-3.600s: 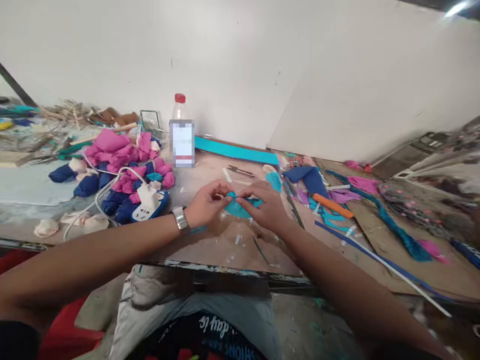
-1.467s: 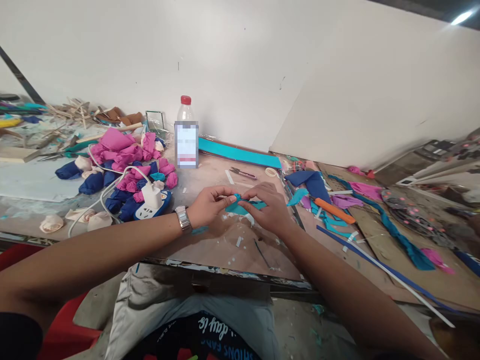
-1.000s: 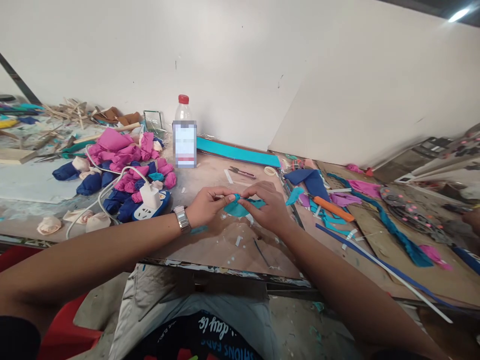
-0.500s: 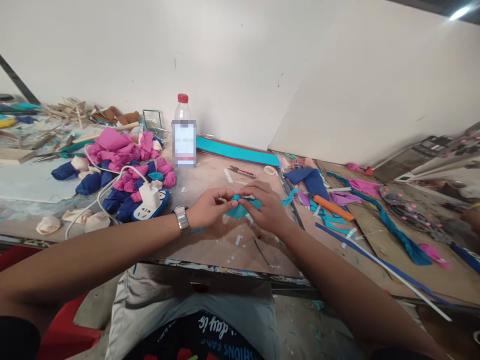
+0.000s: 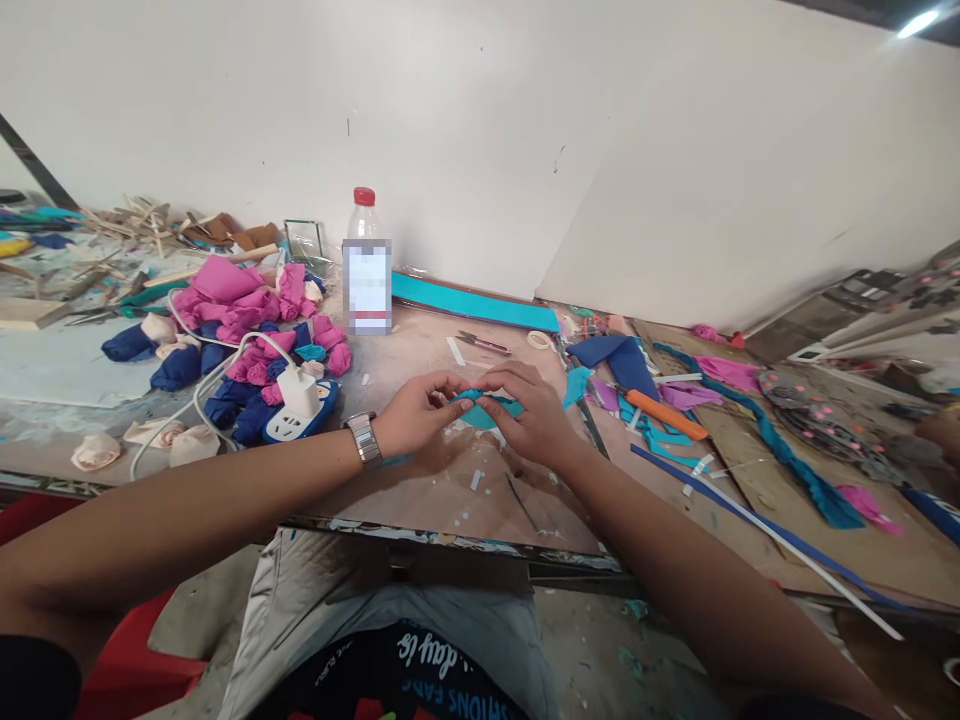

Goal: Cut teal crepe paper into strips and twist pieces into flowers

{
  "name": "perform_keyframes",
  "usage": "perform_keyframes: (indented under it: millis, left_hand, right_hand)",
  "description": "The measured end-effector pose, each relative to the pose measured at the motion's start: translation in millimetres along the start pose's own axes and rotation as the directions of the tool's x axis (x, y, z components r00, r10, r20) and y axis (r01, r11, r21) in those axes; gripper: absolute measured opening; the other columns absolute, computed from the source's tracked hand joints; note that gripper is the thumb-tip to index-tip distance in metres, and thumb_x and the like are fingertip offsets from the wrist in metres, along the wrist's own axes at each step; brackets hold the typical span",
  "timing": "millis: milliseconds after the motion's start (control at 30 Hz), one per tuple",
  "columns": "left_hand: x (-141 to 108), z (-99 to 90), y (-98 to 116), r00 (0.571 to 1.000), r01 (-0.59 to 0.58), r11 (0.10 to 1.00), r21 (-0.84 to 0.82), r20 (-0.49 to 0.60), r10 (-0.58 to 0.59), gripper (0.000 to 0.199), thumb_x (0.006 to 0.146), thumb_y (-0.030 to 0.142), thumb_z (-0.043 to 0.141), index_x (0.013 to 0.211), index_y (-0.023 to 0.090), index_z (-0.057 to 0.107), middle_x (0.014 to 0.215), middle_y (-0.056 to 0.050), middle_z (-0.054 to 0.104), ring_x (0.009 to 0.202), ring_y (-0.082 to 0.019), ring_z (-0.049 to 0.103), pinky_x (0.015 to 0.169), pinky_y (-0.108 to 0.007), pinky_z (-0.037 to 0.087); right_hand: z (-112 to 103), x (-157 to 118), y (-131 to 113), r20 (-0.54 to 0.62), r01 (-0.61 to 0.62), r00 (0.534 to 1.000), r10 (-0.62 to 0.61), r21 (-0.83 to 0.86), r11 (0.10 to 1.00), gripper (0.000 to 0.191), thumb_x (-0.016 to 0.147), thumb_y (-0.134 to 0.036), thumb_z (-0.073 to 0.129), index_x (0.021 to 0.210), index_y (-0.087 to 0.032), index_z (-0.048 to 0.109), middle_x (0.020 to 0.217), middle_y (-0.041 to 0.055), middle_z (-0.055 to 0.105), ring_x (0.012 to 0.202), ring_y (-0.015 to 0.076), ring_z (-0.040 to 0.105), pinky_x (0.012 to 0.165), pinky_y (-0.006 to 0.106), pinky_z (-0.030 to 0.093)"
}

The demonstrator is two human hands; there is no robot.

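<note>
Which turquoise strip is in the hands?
The gathered strip, pinched by left hand and right hand; the long flat strip and right-side scraps lie untouched.

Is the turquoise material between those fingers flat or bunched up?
Bunched up where pinched: small folds of turquoise material show between the left hand and right hand. The hands hide parts; there I cannot tell.

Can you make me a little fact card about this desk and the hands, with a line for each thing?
Left hand: pinching the teal piece; watch on its wrist
Right hand: pinching the same teal piece
Left side: pink bundles, a blue-and-white power strip with a white plug
Behind: red-capped bottle, phone in front, screen blurred
Right side: orange-handled tool
</note>
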State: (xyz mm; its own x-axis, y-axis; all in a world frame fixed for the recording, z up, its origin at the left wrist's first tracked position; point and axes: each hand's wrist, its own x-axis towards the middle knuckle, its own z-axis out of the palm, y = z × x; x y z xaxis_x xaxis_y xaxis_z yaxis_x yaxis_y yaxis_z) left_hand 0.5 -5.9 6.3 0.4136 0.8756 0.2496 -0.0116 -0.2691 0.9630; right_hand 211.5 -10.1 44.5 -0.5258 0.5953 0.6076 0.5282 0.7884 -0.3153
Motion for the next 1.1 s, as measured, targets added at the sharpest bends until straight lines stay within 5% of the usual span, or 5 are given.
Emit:
perform_keyframes:
  millis: [333,533,633,867,1100]
  left_hand:
    - [0.0,-2.1,0.5,0.998,-0.001,0.999,0.035,0.068,-0.001,0.041,0.093,0.054,0.063,0.089,0.014,0.071,0.076,-0.001,0.063,0.067,-0.012,0.05,0.065,-0.027,0.039]
    - [-1.5,0.5,3.7,0.996,-0.07,0.991,0.113,-0.039,0.075,0.036,0.093,0.046,0.067,0.114,0.016,0.07,0.102,-0.006,0.072,0.086,-0.017,0.061,0.075,-0.029,0.047]
    - [-1.1,-0.6,4.0,0.989,-0.106,0.983,0.148,-0.084,0.119,0.031,0.092,0.043,0.069,0.107,0.016,0.071,0.101,-0.007,0.073,0.09,-0.018,0.063,0.08,-0.03,0.049]
    - [-0.4,-2.7,1.1,0.982,-0.15,0.968,0.2,-0.081,0.169,0.029,0.096,0.045,0.065,0.101,0.018,0.076,0.1,-0.007,0.077,0.09,-0.019,0.067,0.08,-0.031,0.051]
    - [-0.8,-4.3,5.2,0.966,-0.248,0.939,0.238,-0.018,0.26,0.031,0.098,0.045,0.063,0.103,0.02,0.081,0.111,-0.01,0.079,0.107,-0.024,0.069,0.099,-0.038,0.051]
  right_hand:
    - [1.2,-1.8,0.6,-0.014,-0.021,1.0,0.021,-0.006,1.0,0.008,0.101,-0.03,0.061,0.104,-0.024,0.065,0.1,0.0062,0.072,0.097,0.0249,0.066,0.092,0.041,0.048]
    - [1.0,-1.1,1.5,-0.014,-0.002,1.0,0.001,-0.038,0.999,0.008,0.099,-0.03,0.065,0.103,-0.024,0.067,0.099,0.0059,0.074,0.097,0.0249,0.068,0.091,0.041,0.048]
    - [2.0,-1.2,2.2,-0.019,0.009,1.0,-0.01,-0.039,0.999,0.009,0.098,-0.031,0.068,0.103,-0.024,0.069,0.096,0.0052,0.076,0.094,0.0247,0.069,0.09,0.042,0.048]
    - [3.5,-1.1,5.6,-0.057,0.02,0.998,-0.022,-0.038,0.999,0.014,0.096,-0.038,0.073,0.097,-0.024,0.071,0.091,0.0041,0.078,0.089,0.0234,0.07,0.089,0.041,0.048]
    - [4.5,-1.4,7.5,-0.081,0.009,0.997,-0.011,-0.031,0.999,0.019,0.093,-0.043,0.076,0.092,-0.025,0.07,0.087,0.0025,0.077,0.087,0.0229,0.071,0.087,0.04,0.049]
